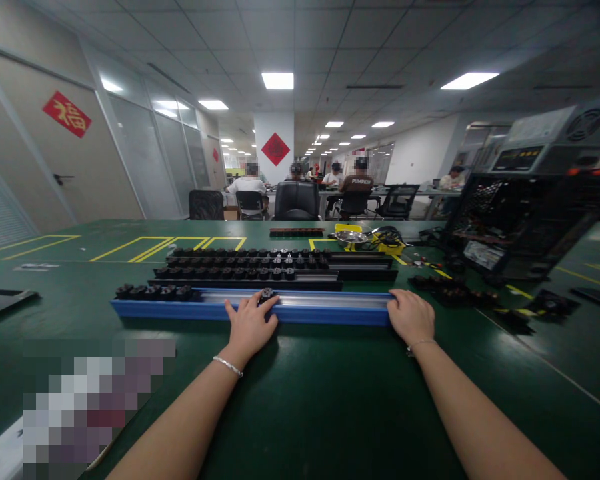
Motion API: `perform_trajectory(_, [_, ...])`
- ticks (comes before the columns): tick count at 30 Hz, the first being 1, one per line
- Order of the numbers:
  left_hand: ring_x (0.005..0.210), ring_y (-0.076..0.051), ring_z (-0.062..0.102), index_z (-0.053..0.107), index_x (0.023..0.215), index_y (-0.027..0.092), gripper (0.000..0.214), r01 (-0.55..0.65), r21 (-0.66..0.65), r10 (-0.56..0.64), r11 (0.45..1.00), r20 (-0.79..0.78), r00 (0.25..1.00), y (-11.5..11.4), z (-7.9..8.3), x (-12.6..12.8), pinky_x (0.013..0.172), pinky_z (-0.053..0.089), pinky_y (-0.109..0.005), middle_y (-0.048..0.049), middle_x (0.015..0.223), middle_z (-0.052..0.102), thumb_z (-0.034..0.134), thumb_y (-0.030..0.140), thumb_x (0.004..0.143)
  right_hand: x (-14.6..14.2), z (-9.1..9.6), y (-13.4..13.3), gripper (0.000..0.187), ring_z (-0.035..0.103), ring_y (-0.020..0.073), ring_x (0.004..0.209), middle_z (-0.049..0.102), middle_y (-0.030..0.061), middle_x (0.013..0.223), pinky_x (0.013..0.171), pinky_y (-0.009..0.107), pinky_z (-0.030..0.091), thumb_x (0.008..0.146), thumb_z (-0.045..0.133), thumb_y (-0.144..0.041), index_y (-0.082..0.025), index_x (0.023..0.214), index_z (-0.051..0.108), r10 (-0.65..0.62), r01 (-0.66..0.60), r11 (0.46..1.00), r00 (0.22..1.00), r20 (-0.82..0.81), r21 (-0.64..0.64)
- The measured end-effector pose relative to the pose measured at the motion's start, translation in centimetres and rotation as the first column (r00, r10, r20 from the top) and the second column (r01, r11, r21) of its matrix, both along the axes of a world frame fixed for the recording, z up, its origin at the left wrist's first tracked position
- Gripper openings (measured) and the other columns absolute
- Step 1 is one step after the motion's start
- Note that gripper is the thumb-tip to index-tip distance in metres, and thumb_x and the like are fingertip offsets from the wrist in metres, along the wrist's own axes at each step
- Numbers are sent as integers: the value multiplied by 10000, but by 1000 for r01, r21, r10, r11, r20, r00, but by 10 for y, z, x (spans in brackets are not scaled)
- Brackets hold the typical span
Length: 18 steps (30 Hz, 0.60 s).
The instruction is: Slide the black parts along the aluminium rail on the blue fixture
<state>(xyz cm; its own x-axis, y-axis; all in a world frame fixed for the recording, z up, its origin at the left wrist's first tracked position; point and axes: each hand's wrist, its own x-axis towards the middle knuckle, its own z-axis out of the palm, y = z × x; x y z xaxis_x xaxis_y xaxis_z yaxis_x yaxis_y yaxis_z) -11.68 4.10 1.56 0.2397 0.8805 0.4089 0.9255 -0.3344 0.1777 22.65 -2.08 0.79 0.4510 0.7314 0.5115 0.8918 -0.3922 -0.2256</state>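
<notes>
A long blue channel with a shiny silver inner strip lies crosswise on the green table. Several black round parts stand in a row at its left end. One more black part sits in the channel near the middle, at the fingertips of my left hand. That hand rests over the channel's near wall with its fingers spread. My right hand is closed around the channel's right end, and its fingertips are partly hidden behind the far side.
Behind the blue channel lie black channels holding rows of similar parts. An open computer case stands at the right, near loose black parts. Farther back are a metal bowl and a brown strip. Several people sit beyond.
</notes>
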Motion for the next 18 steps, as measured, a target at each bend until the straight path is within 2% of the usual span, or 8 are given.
perform_trajectory(10, [1177, -294, 451, 542, 1198, 428, 419, 17, 25, -17, 1000, -8, 1000, -1, -2, 1, 1026, 69, -688, -29, 1335, 497, 499, 359, 787, 2, 0, 1, 433, 507, 235, 1111, 625, 78, 1161, 936, 398, 343, 831, 311, -279, -167, 1103, 628, 10, -10, 1000, 1000, 2, -23])
perform_trajectory(18, [1198, -292, 433, 542, 1200, 424, 419, 8, -10, -9, 1000, -18, 1000, -3, 2, 3, 1035, 56, -676, -28, 1358, 477, 507, 356, 787, 3, -5, 2, 400, 515, 226, 1090, 644, 66, 1120, 936, 381, 344, 804, 351, -253, -182, 1065, 645, 10, -11, 999, 999, 33, 32])
